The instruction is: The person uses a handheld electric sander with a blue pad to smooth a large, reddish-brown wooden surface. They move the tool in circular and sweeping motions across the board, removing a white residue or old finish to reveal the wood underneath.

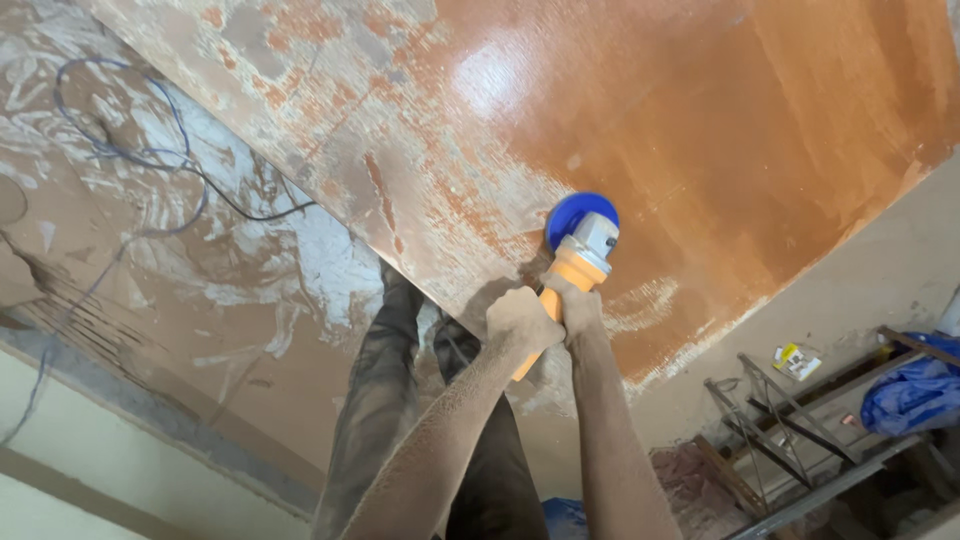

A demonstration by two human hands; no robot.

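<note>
Both hands grip one tool: an angle grinder [572, 262] with an orange handle, grey head and blue guard, its disc end resting on a large brown wooden board [640, 120] that slopes across the upper part of the view. The grinder's long axis runs from the hands up and slightly right, so the disc lies just beyond the knuckles, on the far side. The left hand [520, 320] is wrapped tight round the lower handle, fingers fully curled. The right hand [578, 308] closes round the handle just beside it, a little nearer the head, so it is the hand closer to the disc. Both forearms, coated in pale dust, reach up from the near edge, roughly parallel and nearly straight.

Around the disc the board is scuffed pale; to the far right it is glossy orange-brown. Under the board's left edge are the person's dark trousers [385, 400] and a dusty floor [150, 260] with a blue cable [120, 150]. At near right lie metal frames [790, 440] and a blue bag [915, 390].
</note>
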